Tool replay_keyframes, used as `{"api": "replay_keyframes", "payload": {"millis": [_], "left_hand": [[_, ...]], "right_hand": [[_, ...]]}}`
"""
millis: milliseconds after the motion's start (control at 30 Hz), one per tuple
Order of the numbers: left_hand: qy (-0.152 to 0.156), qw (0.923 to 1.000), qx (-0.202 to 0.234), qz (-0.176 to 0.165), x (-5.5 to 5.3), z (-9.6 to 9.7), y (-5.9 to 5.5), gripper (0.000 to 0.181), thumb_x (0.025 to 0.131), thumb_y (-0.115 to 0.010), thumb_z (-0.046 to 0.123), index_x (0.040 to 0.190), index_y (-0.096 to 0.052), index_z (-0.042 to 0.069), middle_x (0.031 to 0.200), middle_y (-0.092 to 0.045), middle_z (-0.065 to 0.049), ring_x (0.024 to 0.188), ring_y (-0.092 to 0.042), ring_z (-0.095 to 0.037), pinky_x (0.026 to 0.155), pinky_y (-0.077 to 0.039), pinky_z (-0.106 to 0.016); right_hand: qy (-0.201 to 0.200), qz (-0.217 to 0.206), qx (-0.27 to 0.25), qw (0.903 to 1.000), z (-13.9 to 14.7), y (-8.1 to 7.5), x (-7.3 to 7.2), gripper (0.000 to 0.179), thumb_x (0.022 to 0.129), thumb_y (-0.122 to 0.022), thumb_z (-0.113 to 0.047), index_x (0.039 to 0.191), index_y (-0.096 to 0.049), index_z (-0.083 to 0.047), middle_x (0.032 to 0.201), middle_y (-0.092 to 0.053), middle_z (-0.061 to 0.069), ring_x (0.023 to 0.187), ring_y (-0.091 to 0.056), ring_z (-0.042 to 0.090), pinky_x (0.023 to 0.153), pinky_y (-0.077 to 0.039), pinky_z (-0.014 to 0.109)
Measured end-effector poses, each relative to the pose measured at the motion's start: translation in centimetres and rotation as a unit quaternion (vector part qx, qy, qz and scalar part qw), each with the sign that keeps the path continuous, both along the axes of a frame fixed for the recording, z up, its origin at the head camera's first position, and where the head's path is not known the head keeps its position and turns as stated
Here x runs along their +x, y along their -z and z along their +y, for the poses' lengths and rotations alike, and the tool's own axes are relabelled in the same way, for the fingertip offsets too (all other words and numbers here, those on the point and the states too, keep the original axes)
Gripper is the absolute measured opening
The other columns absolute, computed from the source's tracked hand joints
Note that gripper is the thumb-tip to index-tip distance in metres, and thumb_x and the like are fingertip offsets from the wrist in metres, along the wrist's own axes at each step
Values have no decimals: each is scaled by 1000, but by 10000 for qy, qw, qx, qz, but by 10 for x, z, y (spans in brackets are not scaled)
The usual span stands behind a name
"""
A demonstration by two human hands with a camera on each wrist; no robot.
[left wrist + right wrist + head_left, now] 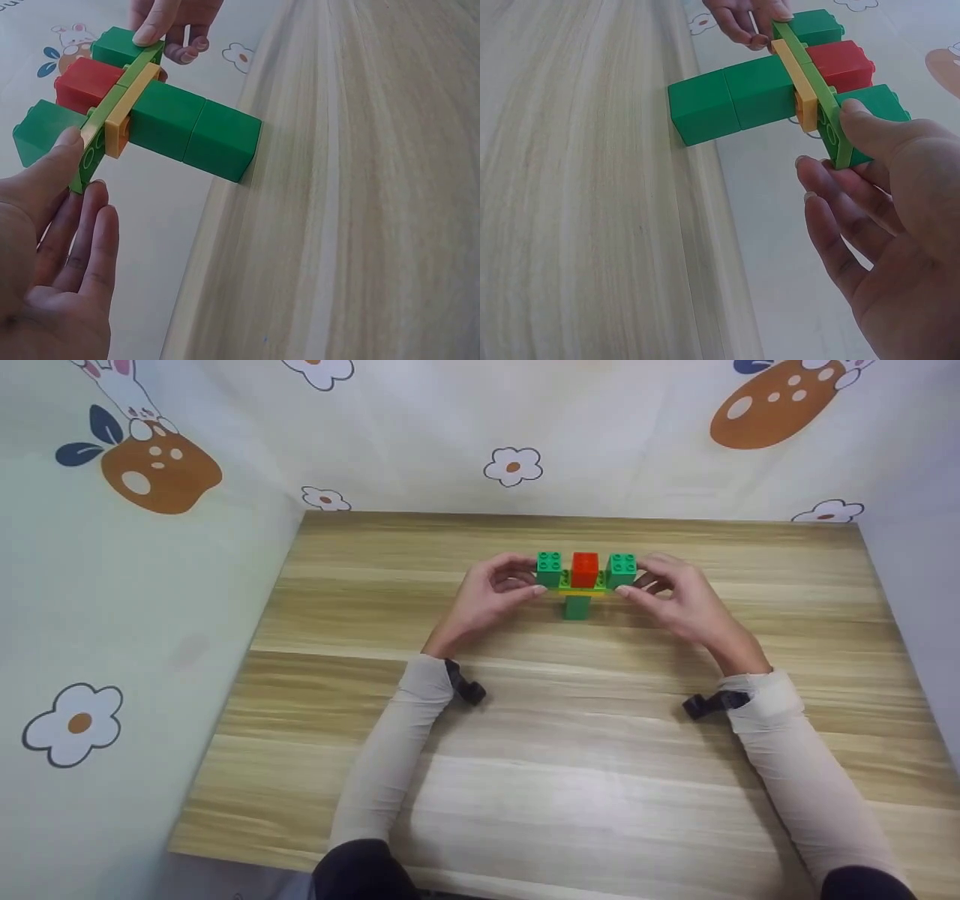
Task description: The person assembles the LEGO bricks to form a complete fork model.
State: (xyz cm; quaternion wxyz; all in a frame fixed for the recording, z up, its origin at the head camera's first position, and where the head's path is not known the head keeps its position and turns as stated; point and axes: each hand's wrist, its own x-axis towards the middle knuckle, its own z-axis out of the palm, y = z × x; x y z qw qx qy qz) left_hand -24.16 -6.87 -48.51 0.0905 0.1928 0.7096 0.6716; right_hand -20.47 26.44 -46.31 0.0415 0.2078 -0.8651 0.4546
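Observation:
A toy building-block structure stands upright, its base appearing to touch the tabletop. Two stacked green blocks (193,131) form its stem. Above them lie a yellow-orange plate (799,86) and light-green plates (821,94). On top sit a red block (585,570) in the middle, a green block (548,570) at the left end and another green block (621,571) at the right end. My left hand (491,592) pinches the left end between thumb and fingers. On the opposite side, my right hand (679,596) pinches the right end likewise. Fingertips behind the blocks are partly hidden.
The structure stands on the far part of a wooden table (570,750). Behind the table hangs a pale patterned cloth (420,442), which also runs along the left side. Each wrist wears a black strap mount, the left one (466,686) and the right one (712,703).

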Motion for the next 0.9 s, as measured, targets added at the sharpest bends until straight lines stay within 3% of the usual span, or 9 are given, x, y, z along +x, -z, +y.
{"api": "replay_keyframes", "payload": {"millis": [633,900], "left_hand": [[42,9996,250,103,-1,0,1,45,90,-88,6,132,-73,3,126,-75,-15,112,-74,-25,107,-62,-36],[22,9995,298,119,-1,1,1,46,91,-88,9,133,-72,2,131,-74,-15,121,-72,-24,115,-57,-41]], "right_hand": [[87,-63,-68,9999,-1,-2,0,32,99,-81,-17,129,-75,-5,115,-73,8,95,-70,3,85,-58,12],[91,-25,-194,9998,0,0,-2,33,100,-80,-17,132,-75,-8,115,-74,7,95,-72,3,85,-59,13]]}}
